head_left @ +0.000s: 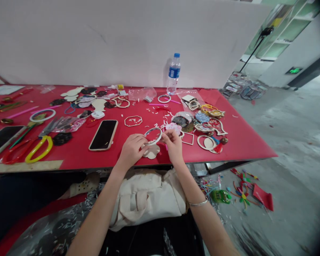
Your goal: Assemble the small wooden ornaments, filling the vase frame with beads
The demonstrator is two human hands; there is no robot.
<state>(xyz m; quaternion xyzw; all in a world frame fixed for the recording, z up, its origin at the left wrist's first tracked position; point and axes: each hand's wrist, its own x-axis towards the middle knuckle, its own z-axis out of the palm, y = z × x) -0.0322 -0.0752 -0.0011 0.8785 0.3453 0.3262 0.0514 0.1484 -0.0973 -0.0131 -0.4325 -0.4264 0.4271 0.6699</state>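
Carefully, the left hand (132, 151) and the right hand (173, 145) are pinching a thin pale ring (153, 128) from opposite sides, holding it just above the red table (242, 145). It is seeming light and stiff, but maybe fragile, so the rim is the safest place for taking hold. A wooden cutout (152, 152) is lying just below.

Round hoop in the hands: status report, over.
Left hand and right hand both gripping the round hoop, above the red table. Wooden flower-shaped cutout just below. Pink flower-shaped piece beside the right hand.
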